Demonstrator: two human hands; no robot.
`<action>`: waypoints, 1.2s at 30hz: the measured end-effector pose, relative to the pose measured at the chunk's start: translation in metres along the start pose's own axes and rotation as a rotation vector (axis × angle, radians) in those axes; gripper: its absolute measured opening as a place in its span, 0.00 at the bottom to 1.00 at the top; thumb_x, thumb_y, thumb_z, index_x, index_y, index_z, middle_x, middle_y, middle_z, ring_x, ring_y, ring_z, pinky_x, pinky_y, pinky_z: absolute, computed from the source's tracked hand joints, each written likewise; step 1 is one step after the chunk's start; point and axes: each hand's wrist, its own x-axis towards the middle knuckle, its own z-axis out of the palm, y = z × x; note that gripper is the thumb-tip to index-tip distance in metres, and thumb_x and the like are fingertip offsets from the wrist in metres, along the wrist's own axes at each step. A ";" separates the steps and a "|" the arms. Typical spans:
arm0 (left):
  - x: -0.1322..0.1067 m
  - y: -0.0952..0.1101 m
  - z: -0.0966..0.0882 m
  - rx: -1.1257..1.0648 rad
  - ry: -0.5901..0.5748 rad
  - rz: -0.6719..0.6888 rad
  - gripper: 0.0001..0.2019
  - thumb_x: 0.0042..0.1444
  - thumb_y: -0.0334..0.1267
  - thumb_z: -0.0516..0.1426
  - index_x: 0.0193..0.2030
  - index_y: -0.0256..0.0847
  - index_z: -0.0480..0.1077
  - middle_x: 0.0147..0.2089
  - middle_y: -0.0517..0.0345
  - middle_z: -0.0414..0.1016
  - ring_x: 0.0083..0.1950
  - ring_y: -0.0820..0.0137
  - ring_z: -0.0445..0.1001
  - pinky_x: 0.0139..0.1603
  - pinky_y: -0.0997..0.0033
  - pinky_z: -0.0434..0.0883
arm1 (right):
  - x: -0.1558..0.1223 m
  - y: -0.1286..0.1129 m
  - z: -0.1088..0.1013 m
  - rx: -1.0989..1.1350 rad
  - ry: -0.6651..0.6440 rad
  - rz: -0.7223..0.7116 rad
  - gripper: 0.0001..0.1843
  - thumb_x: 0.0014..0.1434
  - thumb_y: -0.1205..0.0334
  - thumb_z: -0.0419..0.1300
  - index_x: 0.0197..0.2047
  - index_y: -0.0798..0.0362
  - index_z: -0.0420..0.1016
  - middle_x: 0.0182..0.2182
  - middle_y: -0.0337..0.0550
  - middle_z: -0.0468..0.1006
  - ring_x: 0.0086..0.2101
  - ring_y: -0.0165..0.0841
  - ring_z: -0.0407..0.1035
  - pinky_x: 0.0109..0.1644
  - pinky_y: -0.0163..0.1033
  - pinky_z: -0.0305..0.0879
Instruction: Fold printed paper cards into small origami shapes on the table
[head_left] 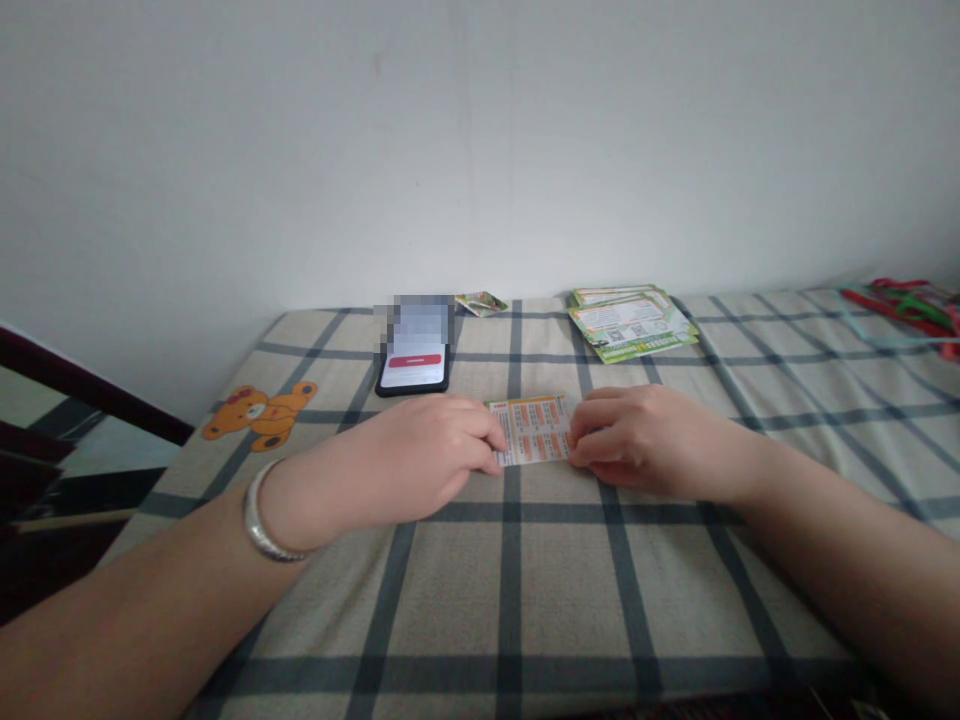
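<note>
A small printed paper leaflet [534,430] lies low over the checked cloth, its face covered in orange blocks and tiny print. My left hand [435,448] pinches its left edge between thumb and fingers; a silver bangle [259,515] circles that wrist. On the opposite edge, the fingers of my right hand [637,440] are closed on the paper too. Both ends of the leaflet are partly hidden by my fingertips. Whether it touches the cloth along its full length, I cannot tell.
Behind my left hand lies a phone [412,350] with its screen lit, beside a small folded green-and-white paper [481,303]. Several green-edged cards [634,325] are piled near the wall. A cartoon bear [259,413] is at left, and red and green items [911,310] at far right.
</note>
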 end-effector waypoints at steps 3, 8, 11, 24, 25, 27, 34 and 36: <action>-0.001 -0.002 0.000 -0.019 0.000 -0.018 0.18 0.56 0.24 0.49 0.40 0.44 0.78 0.50 0.59 0.76 0.51 0.68 0.72 0.56 0.64 0.68 | -0.002 0.000 -0.003 0.000 -0.040 0.043 0.09 0.62 0.70 0.56 0.31 0.53 0.74 0.35 0.41 0.75 0.36 0.29 0.67 0.39 0.37 0.60; 0.000 -0.003 0.000 -0.021 0.003 -0.016 0.19 0.56 0.24 0.48 0.40 0.44 0.78 0.51 0.59 0.77 0.50 0.68 0.74 0.55 0.64 0.69 | -0.006 0.001 -0.006 -0.027 -0.079 0.097 0.09 0.61 0.68 0.57 0.31 0.52 0.76 0.35 0.40 0.76 0.36 0.29 0.68 0.39 0.37 0.62; 0.000 -0.002 -0.001 -0.019 0.020 -0.009 0.18 0.55 0.23 0.49 0.39 0.43 0.78 0.50 0.59 0.77 0.49 0.69 0.74 0.54 0.66 0.70 | -0.010 0.004 -0.008 -0.019 -0.062 0.096 0.09 0.60 0.69 0.57 0.32 0.51 0.77 0.38 0.40 0.77 0.37 0.29 0.69 0.41 0.37 0.63; 0.003 0.002 0.008 0.116 0.042 -0.041 0.06 0.60 0.37 0.55 0.39 0.40 0.72 0.40 0.55 0.76 0.43 0.65 0.73 0.45 0.64 0.70 | -0.008 0.010 -0.006 -0.058 -0.019 0.074 0.05 0.59 0.64 0.59 0.33 0.52 0.77 0.35 0.42 0.77 0.35 0.31 0.69 0.39 0.39 0.63; 0.004 0.002 0.011 0.151 0.044 -0.041 0.07 0.60 0.39 0.57 0.40 0.39 0.72 0.39 0.55 0.76 0.42 0.64 0.73 0.42 0.64 0.70 | -0.006 0.012 -0.005 -0.061 -0.016 0.071 0.05 0.59 0.64 0.59 0.34 0.53 0.77 0.35 0.42 0.77 0.35 0.32 0.68 0.39 0.39 0.63; 0.006 0.004 0.017 0.205 0.067 -0.044 0.07 0.60 0.40 0.57 0.40 0.39 0.71 0.39 0.54 0.75 0.42 0.63 0.72 0.42 0.62 0.70 | -0.004 0.015 -0.003 -0.055 -0.001 0.065 0.06 0.59 0.63 0.59 0.37 0.52 0.77 0.35 0.42 0.77 0.36 0.33 0.68 0.40 0.40 0.63; 0.009 0.009 0.024 0.269 0.106 -0.069 0.06 0.63 0.34 0.53 0.39 0.39 0.71 0.39 0.56 0.74 0.42 0.64 0.70 0.42 0.61 0.70 | -0.001 0.018 0.001 -0.027 0.069 0.024 0.10 0.57 0.64 0.60 0.43 0.52 0.77 0.43 0.43 0.77 0.44 0.35 0.67 0.50 0.43 0.63; 0.010 0.010 0.024 0.284 0.128 -0.074 0.06 0.62 0.33 0.53 0.41 0.40 0.71 0.40 0.56 0.74 0.42 0.64 0.70 0.43 0.61 0.70 | 0.000 0.016 0.003 -0.043 0.079 0.044 0.11 0.56 0.64 0.60 0.44 0.53 0.76 0.44 0.44 0.77 0.45 0.36 0.67 0.51 0.44 0.63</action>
